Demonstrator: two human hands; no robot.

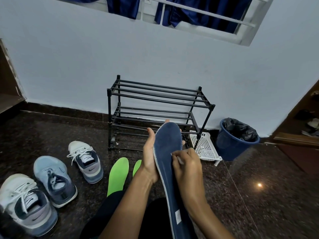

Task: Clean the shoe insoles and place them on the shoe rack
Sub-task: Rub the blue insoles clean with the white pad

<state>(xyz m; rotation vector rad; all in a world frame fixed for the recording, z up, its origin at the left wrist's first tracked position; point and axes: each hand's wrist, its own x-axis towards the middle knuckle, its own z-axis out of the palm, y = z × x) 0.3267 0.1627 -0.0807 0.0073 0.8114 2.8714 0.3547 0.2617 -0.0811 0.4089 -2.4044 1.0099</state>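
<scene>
Head view: you sit on a dark speckled stone floor [259, 195] facing a pale blue wall [77, 66]; a white-barred window [203, 12] above is hung with a dark blue curtain [124, 6]. A black shoe rack [155, 99] stands against the wall; a white perforated basket [206, 149] sits at its right foot, and a blue bin [231, 145] with a black liner stands just beyond. Three sneakers [55, 181] lie to your left; a green insole [118, 175] lies on the floor beside them, with a second green insole [136, 167] partly behind your left forearm. Your left hand [149, 157] is spread flat behind the blue insole [168, 149], thumb upright, holding it raised before the rack. Your right hand [188, 163] has its fingers curled, pinching a small white item [179, 160] against the insole's face; what it is cannot be told.
</scene>
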